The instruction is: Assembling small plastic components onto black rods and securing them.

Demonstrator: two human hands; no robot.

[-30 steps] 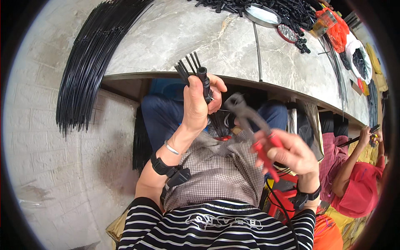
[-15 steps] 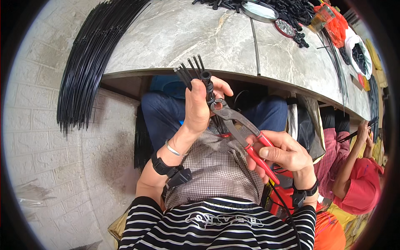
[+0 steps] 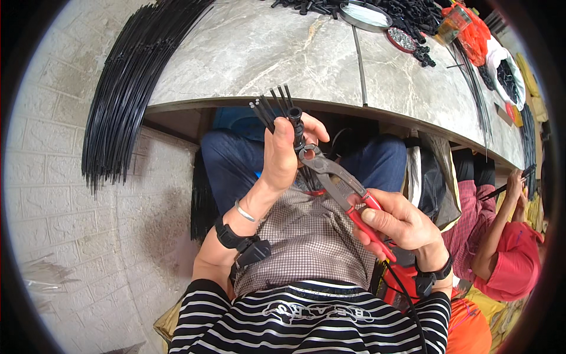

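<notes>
- We have the black fitting (image 3: pixel 298 128) upright above our lap, near the front edge of the desk, with its round hollow end facing up at us.
- Our left grip (image 3: pixel 280 154) is wrapped round it and a handful of thin black rods (image 3: pixel 265 117), whose tips fan out above the thumb; our fingers hide their middles.
- The head of the pliers (image 3: pixel 323 165) meets the fitting's lower end; we cannot tell whether it bites.
- Our right grip (image 3: pixel 404 219) is curled round the pliers' red handles, which stand a little apart.
- Below lies our checked apron (image 3: pixel 306 242), with a black cable (image 3: pixel 405 292) running down past its right side.
- The desk (image 3: pixel 265 56) reaches across ahead of us, its edge just behind the rod tips in our view; we cannot tell if they touch.
- A thick bundle of long black rods (image 3: pixel 121 100) hangs over the desk's left end.
- At the far right we see heaped black parts (image 3: pixel 407 16), a round tray (image 3: pixel 389 25) of white pieces, a red dish (image 3: pixel 401 40) of silvery bits, an orange-red bag (image 3: pixel 473 38) and a white sack (image 3: pixel 496 52).
- To our right, well apart, a co-worker in red (image 3: pixel 507 265) holds a dark rod.
</notes>
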